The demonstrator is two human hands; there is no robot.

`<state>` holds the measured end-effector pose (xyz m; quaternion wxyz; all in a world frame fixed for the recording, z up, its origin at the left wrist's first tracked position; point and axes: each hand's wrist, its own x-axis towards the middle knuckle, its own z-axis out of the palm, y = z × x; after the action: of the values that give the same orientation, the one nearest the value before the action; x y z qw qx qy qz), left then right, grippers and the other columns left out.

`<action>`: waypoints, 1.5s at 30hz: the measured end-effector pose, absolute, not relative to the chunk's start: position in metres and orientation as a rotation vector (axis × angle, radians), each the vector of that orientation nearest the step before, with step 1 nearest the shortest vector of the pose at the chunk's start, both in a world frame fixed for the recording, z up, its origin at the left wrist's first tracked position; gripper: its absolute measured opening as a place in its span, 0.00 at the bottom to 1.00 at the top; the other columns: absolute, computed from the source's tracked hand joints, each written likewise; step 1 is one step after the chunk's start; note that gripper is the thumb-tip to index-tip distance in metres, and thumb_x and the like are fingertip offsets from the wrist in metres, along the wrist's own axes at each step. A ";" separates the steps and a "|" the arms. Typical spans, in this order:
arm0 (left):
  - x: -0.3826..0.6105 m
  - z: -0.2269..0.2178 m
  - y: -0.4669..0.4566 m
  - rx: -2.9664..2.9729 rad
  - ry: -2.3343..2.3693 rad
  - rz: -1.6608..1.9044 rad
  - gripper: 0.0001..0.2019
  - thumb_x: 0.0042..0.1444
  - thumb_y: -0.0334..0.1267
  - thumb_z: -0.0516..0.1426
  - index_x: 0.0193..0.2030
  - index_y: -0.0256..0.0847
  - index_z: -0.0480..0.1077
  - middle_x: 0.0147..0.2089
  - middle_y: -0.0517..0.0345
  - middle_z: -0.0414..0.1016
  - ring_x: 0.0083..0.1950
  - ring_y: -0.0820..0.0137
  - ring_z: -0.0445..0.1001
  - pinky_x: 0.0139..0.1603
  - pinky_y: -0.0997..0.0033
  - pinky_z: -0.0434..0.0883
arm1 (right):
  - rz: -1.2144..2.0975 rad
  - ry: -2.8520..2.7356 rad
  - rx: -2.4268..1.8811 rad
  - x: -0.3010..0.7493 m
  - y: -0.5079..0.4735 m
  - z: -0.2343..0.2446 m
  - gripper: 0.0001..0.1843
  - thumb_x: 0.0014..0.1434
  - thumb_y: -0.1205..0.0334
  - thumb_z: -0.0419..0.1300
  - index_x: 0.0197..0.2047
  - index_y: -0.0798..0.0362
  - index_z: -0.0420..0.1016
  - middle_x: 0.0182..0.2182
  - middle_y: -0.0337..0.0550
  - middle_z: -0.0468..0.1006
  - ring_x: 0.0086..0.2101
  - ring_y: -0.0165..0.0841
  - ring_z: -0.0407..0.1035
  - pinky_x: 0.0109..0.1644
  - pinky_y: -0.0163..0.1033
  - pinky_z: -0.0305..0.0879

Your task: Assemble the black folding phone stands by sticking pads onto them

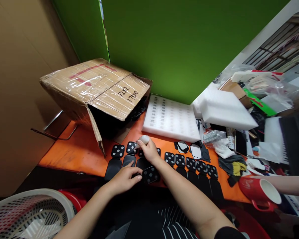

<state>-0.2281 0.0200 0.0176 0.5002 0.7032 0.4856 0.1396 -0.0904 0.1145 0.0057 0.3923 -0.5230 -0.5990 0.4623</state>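
A row of black flat parts with white dots (189,163) lies along the front of the orange table (74,152). My left hand (126,177) pinches the edge of one tilted black dotted part (150,174) at the table's front edge. My right hand (147,149) reaches over the row, its fingers closed round a small whitish rounded object (144,140), pressed near a black part (131,147).
An open cardboard box (99,91) lies on its side at the back left with black parts inside. A white foam tray (170,119) and foam blocks (224,108) lie behind. Another person's arm (289,184) and a red mug (260,192) are at the right. A white basket (30,212) stands lower left.
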 end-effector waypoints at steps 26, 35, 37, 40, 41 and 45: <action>-0.240 0.018 0.016 1.752 1.168 0.351 0.11 0.56 0.42 0.53 0.43 0.46 0.73 0.47 0.60 0.78 0.63 0.54 0.60 0.66 0.51 0.50 | 1.350 -1.369 -1.288 -0.115 0.129 0.012 0.13 0.53 0.50 0.58 0.34 0.50 0.65 0.26 0.38 0.76 0.25 0.32 0.70 0.30 0.37 0.67; -0.259 0.021 0.011 1.738 1.200 0.354 0.11 0.56 0.38 0.51 0.42 0.48 0.73 0.45 0.64 0.79 0.53 0.62 0.72 0.68 0.51 0.42 | 1.468 -1.661 -1.191 -0.150 0.117 0.005 0.10 0.53 0.54 0.59 0.35 0.51 0.67 0.25 0.35 0.75 0.25 0.31 0.68 0.31 0.36 0.65; -0.258 0.022 0.010 1.734 1.198 0.365 0.11 0.56 0.38 0.51 0.42 0.48 0.73 0.44 0.64 0.79 0.50 0.64 0.73 0.68 0.52 0.42 | 1.374 -1.740 -1.199 -0.150 0.116 0.007 0.09 0.54 0.54 0.58 0.35 0.50 0.68 0.26 0.35 0.75 0.27 0.31 0.68 0.33 0.37 0.65; -0.257 0.023 0.010 1.734 1.196 0.364 0.10 0.56 0.38 0.51 0.41 0.48 0.73 0.42 0.64 0.79 0.47 0.66 0.75 0.68 0.54 0.42 | 1.257 -1.814 -1.206 -0.147 0.116 0.011 0.09 0.54 0.55 0.58 0.35 0.50 0.69 0.27 0.36 0.75 0.29 0.31 0.69 0.35 0.37 0.64; -0.258 0.023 0.010 1.735 1.197 0.363 0.10 0.56 0.38 0.52 0.41 0.48 0.73 0.42 0.64 0.80 0.47 0.66 0.74 0.68 0.54 0.42 | 1.235 -1.825 -1.213 -0.147 0.116 0.011 0.09 0.54 0.55 0.59 0.35 0.50 0.69 0.27 0.36 0.75 0.29 0.31 0.69 0.35 0.37 0.64; -0.259 0.022 0.010 1.733 1.184 0.366 0.10 0.55 0.37 0.52 0.40 0.49 0.73 0.43 0.65 0.79 0.49 0.65 0.74 0.68 0.54 0.42 | 1.250 -1.751 -1.201 -0.151 0.119 0.008 0.09 0.55 0.55 0.58 0.36 0.50 0.70 0.24 0.35 0.75 0.27 0.31 0.68 0.33 0.37 0.65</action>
<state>-0.2587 0.0105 0.0218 0.4843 0.7116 0.4863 0.1504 -0.1510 0.1194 0.0077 0.3322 -0.4598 -0.6703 0.4785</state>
